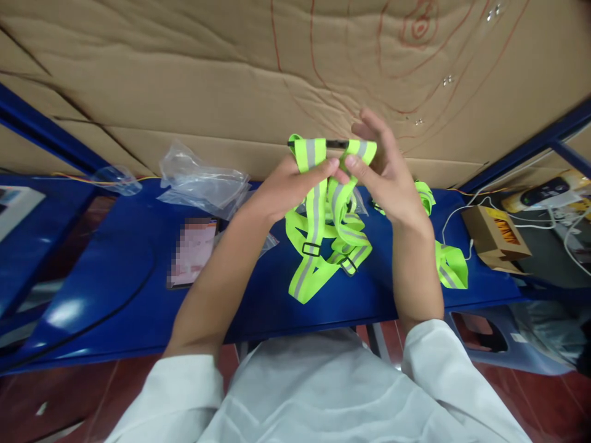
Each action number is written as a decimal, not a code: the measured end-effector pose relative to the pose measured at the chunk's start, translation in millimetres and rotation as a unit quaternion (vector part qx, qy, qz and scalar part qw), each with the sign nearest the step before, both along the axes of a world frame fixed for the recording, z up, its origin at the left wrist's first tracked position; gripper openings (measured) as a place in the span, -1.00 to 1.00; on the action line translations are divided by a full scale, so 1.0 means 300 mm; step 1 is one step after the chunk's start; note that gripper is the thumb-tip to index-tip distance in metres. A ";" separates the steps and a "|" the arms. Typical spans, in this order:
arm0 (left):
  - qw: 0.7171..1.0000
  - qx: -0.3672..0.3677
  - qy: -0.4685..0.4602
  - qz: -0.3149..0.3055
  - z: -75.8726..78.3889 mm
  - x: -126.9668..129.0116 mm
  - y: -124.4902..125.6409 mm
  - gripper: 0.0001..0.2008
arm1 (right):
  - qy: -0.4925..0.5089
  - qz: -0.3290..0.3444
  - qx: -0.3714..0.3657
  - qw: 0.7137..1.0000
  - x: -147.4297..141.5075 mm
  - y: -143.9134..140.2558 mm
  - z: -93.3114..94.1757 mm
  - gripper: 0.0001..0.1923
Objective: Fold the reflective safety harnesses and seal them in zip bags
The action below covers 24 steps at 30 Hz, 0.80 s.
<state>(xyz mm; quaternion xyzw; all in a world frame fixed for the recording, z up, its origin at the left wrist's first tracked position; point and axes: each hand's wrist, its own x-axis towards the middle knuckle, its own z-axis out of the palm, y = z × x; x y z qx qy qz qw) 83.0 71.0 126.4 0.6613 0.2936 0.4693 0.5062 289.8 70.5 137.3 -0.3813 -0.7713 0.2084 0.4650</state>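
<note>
A neon-yellow reflective vest made of straps [316,209] hangs from both my hands, its lower loops over the blue table. Grey stripes run along the straps, and two black slide buckles show lower down. My left hand [295,178] is closed on the left strap, thumb pressed on top. Between thumb and fingers, my right hand [381,172] pinches the right strap, its upper fingers raised. A black piece [337,144] joins the two straps at the top. More neon strap [450,266] lies on the table right of my right forearm.
Clear plastic bags [203,181] and a phone-like device with a blurred screen [192,252] lie on the blue table [124,271] to the left. An open cardboard box [496,237] and white cables are at the right. Behind stands a cardboard wall [207,80] with red drawn lines.
</note>
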 end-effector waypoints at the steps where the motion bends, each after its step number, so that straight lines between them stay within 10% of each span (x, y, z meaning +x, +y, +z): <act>1: 1.000 0.008 0.014 -0.017 -0.004 -0.005 0.006 -0.62 | -0.013 0.002 0.008 1.000 0.013 -0.006 0.011 -0.33; 14: 0.985 -0.108 -0.039 -0.129 -0.051 0.025 0.025 -0.48 | 0.053 -0.038 0.036 0.997 -0.011 -0.020 0.020 -0.57; 24: 0.978 -0.067 0.055 -0.190 0.000 -0.015 -0.022 -0.60 | 0.149 0.025 -0.217 0.965 -0.001 0.009 0.014 -0.45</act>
